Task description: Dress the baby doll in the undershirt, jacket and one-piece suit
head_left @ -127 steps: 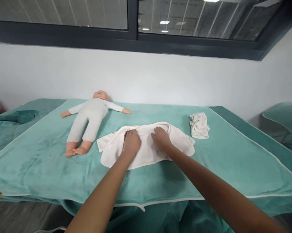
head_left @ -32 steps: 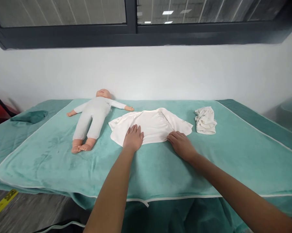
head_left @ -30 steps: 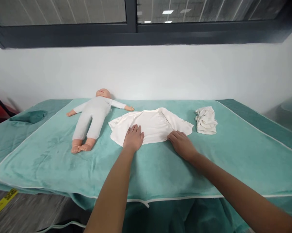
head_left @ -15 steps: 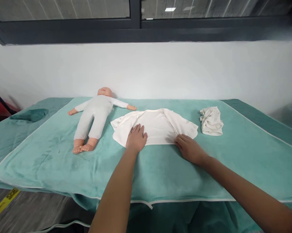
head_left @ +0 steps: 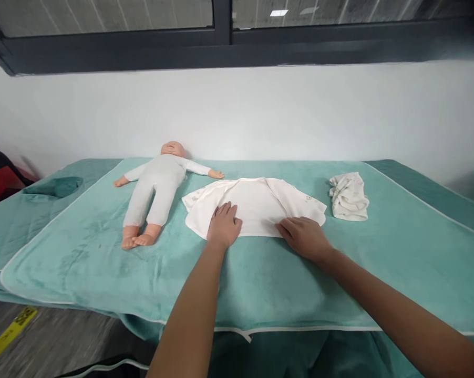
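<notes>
A small white baby shirt (head_left: 256, 202) lies spread flat, its sleeves out to both sides with tiny printed motifs. My left hand (head_left: 224, 226) rests palm down on the shirt's left front part, its fingers extended. On the near edge, right of the middle, lies my right hand (head_left: 304, 237), its fingers stretched leftward over the fabric; the fingertips are slightly bent. Left of the shirt a baby doll (head_left: 156, 184) in a white suit lies on its back, arms out. A crumpled white printed cloth (head_left: 349, 197) sits to the right, apart from both hands.
A green plush cover (head_left: 103, 273) with pale piping drapes over the table. Behind it rises a white wall (head_left: 260, 115) below a dark window frame (head_left: 142, 52). A red and black object (head_left: 2, 178) stands at the far left. Yellow tape (head_left: 10, 336) marks the floor.
My right hand has slid a little leftward along the shirt's near edge, its fingers flatter than before. My left hand stays on the shirt. The view has shifted slightly.
</notes>
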Motion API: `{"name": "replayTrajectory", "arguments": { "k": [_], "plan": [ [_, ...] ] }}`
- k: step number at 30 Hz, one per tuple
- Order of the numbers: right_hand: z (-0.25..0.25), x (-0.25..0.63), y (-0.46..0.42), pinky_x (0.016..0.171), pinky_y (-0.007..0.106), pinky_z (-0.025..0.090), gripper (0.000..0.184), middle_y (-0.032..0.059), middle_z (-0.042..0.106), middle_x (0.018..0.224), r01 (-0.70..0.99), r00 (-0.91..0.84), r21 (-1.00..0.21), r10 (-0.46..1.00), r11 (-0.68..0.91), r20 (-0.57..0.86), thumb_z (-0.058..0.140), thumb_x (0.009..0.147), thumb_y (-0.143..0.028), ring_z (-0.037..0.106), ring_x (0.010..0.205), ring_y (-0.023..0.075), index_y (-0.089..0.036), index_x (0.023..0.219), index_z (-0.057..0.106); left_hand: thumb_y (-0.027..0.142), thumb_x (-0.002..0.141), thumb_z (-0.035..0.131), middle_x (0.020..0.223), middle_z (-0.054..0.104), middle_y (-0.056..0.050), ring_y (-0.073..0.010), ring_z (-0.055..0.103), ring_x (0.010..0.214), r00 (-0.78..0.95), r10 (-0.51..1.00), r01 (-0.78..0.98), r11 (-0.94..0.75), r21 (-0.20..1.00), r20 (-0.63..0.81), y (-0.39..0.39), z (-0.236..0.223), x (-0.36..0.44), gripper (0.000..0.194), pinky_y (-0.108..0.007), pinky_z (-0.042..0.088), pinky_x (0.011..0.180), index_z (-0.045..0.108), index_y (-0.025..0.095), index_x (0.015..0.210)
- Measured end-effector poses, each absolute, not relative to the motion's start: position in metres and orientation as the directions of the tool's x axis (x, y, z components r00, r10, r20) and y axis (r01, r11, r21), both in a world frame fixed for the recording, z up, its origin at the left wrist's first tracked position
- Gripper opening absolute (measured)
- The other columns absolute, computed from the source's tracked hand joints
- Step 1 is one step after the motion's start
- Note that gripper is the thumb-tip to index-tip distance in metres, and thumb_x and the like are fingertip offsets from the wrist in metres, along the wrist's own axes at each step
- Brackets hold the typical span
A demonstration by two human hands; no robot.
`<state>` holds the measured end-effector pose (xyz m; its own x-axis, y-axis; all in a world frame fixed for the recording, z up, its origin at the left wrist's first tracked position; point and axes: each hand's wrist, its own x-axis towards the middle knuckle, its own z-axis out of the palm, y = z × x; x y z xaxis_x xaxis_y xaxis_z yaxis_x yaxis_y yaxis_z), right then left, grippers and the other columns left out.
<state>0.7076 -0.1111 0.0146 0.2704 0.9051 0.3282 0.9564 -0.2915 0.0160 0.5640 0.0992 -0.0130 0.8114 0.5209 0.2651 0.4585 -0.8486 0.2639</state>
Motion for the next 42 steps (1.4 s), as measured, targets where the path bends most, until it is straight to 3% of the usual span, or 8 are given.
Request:
{"name": "replayTrajectory", "arguments": {
  "k": [4, 7, 10, 13, 18, 31, 38, 42],
  "plan": [
    [0.025, 0.693, -0.077, 0.070, 0.032, 0.039, 0.038, 0.0066, 0.066, 0.080, 0.961, 0.278, -0.110, 0.880, -0.255, 0.385, 0.034, 0.101, -0.036, 0.060, 0.078, 0.0202, -0.020, 0.084, 0.064, 0.023, 0.088, 0.044, 0.149, 0.048, -0.009, -0.0208, 0.039, 0.140, 0.809, 0.520, 0.455, -0.850, 0.266, 0.276, 0.099, -0.013, 0.564, 0.047, -0.042, 0.024, 0.121, 0.052, 0.018, 0.135],
    [0.021, 0.694, -0.040, 0.092, 0.035, 0.044, 0.036, 0.0107, 0.067, 0.112, 0.950, 0.250, -0.276, 0.888, -0.148, 0.386, 0.033, 0.101, -0.034, 0.059, 0.106, 0.0228, -0.019, 0.115, 0.062, 0.024, 0.088, 0.044, 0.149, 0.048, -0.009, -0.0213, 0.039, 0.140, 0.807, 0.523, 0.458, -0.847, 0.270, 0.272, 0.099, -0.012, 0.564, 0.047, -0.043, 0.024, 0.121, 0.052, 0.018, 0.134],
    [0.007, 0.708, -0.004, 0.111, 0.042, 0.033, 0.050, 0.0169, 0.051, 0.144, 0.932, 0.287, -0.309, 0.903, -0.187, 0.318, 0.030, 0.100, -0.038, 0.044, 0.134, 0.0269, -0.011, 0.138, 0.049, 0.023, 0.089, 0.044, 0.148, 0.049, -0.009, -0.0211, 0.039, 0.140, 0.809, 0.524, 0.462, -0.847, 0.264, 0.265, 0.098, -0.010, 0.564, 0.047, -0.042, 0.024, 0.121, 0.052, 0.018, 0.135],
    [-0.011, 0.722, 0.018, 0.117, 0.048, 0.021, 0.064, 0.0203, 0.032, 0.157, 0.931, 0.336, -0.221, 0.918, -0.290, 0.212, 0.026, 0.100, -0.044, 0.026, 0.146, 0.0307, -0.002, 0.146, 0.039, 0.022, 0.088, 0.044, 0.148, 0.048, -0.009, -0.0211, 0.040, 0.140, 0.812, 0.522, 0.464, -0.848, 0.256, 0.259, 0.098, -0.010, 0.564, 0.047, -0.042, 0.024, 0.121, 0.052, 0.018, 0.134],
    [-0.026, 0.728, 0.023, 0.119, 0.049, 0.014, 0.075, 0.0196, 0.021, 0.161, 0.934, 0.349, -0.129, 0.925, -0.332, 0.150, 0.020, 0.099, -0.053, 0.016, 0.150, 0.0299, 0.000, 0.151, 0.028, 0.022, 0.088, 0.045, 0.150, 0.046, -0.009, -0.0214, 0.039, 0.141, 0.819, 0.516, 0.458, -0.852, 0.254, 0.250, 0.099, -0.012, 0.564, 0.047, -0.042, 0.023, 0.122, 0.051, 0.017, 0.135],
    [-0.026, 0.714, 0.003, 0.119, 0.047, 0.017, 0.074, 0.0171, 0.023, 0.161, 0.931, 0.358, -0.135, 0.918, -0.338, 0.169, 0.020, 0.099, -0.055, 0.016, 0.150, 0.0269, -0.005, 0.152, 0.029, 0.021, 0.087, 0.046, 0.142, 0.054, -0.007, -0.0215, 0.046, 0.133, 0.796, 0.506, 0.432, -0.859, 0.275, 0.332, 0.097, -0.012, 0.560, 0.041, -0.041, 0.027, 0.119, 0.056, 0.019, 0.127],
    [-0.026, 0.708, -0.007, 0.118, 0.045, 0.021, 0.067, 0.0185, 0.025, 0.160, 0.940, 0.334, -0.135, 0.925, -0.313, 0.182, 0.023, 0.101, -0.049, 0.019, 0.149, 0.0274, -0.005, 0.151, 0.032, 0.019, 0.085, 0.049, 0.098, 0.066, -0.009, -0.0249, 0.057, 0.098, 0.784, 0.454, 0.405, -0.891, 0.207, 0.422, 0.082, -0.003, 0.547, 0.015, -0.042, 0.043, 0.093, 0.063, 0.019, 0.091],
    [-0.026, 0.705, -0.012, 0.117, 0.044, 0.023, 0.065, 0.0197, 0.025, 0.159, 0.946, 0.316, -0.140, 0.930, -0.293, 0.185, 0.025, 0.101, -0.046, 0.019, 0.150, 0.0278, -0.004, 0.151, 0.032, 0.022, 0.090, 0.045, 0.087, 0.064, -0.006, -0.0213, 0.057, 0.087, 0.840, 0.356, 0.306, -0.934, 0.183, 0.410, 0.064, -0.002, 0.533, 0.017, -0.037, 0.044, 0.082, 0.060, 0.020, 0.080]
  ]
}}
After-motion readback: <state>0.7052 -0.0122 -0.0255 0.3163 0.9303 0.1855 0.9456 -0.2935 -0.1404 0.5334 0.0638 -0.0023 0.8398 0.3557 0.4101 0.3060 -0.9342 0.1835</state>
